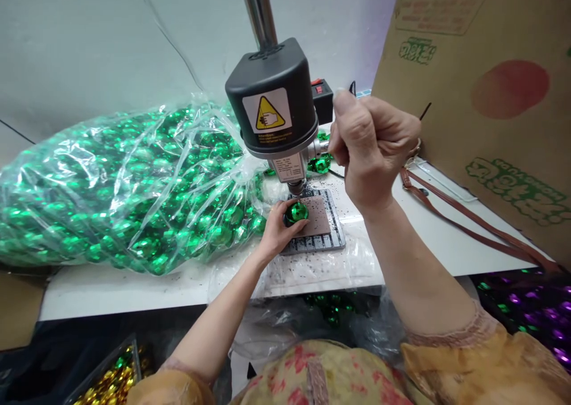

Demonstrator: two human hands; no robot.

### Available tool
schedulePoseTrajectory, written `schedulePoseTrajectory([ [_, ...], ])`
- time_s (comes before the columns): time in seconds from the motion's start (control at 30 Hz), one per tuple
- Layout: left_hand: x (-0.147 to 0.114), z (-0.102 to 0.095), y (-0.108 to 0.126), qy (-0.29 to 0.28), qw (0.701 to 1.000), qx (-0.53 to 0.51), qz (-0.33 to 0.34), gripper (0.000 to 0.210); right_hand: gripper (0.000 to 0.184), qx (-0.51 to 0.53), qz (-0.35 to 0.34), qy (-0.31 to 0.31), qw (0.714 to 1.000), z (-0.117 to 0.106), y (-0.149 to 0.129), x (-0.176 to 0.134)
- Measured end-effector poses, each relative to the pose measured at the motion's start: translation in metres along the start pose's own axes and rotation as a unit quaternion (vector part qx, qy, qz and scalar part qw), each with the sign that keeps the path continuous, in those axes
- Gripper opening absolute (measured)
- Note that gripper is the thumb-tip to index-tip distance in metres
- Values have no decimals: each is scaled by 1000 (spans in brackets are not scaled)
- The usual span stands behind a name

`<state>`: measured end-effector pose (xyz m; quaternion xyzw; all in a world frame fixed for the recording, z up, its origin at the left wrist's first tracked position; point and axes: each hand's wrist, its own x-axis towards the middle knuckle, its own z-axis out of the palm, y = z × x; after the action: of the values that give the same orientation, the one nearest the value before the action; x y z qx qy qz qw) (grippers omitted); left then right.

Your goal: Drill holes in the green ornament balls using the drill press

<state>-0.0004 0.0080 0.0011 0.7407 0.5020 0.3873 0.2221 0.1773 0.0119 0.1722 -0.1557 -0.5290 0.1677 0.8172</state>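
A shiny green faceted ball (297, 213) sits between the thumb and fingers of my left hand (282, 223), under the tip of a small black drill press (272, 101). Beneath it lies a flat board (319, 217) on the press's slotted base (336, 229), sprinkled with dark shavings. My right hand (372, 146) is a fist at the right side of the press, wrapped round its feed lever (322, 148). Most of the lever is hidden by the fingers. Whether the drill bit touches the ball, I cannot tell.
A big clear plastic bag (134, 191) of green balls fills the table's left side. A cardboard box (482, 96) stands at right, with a brown strap (473, 232) before it. Gold balls (109, 381) and purple balls (544, 316) lie below the white table (134, 298).
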Motion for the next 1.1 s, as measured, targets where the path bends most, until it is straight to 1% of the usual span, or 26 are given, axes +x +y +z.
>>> schedulePoseTrajectory([
  [0.13,0,10,4,41,997,-26,-63,55,44,-7,7,-4,1000,0,0,0],
  [0.2,-1,14,6,49,996,-29,-74,52,46,-18,11,-9,1000,-1,-1,0],
  [0.33,-3,19,12,48,995,-66,-60,49,50,-31,18,-14,999,-1,-1,1],
  [0.43,-4,20,14,50,993,-89,-62,50,48,-19,14,-20,1000,-2,-1,1],
  [0.7,-5,24,5,47,994,-85,-48,54,48,-13,5,-13,1000,-7,0,-13],
  [0.93,-5,25,3,45,995,-81,-45,54,48,-21,-64,-5,998,-9,11,-21],
  [1.1,-5,25,3,44,995,-80,-47,55,48,-24,-81,3,996,-8,17,-23],
])
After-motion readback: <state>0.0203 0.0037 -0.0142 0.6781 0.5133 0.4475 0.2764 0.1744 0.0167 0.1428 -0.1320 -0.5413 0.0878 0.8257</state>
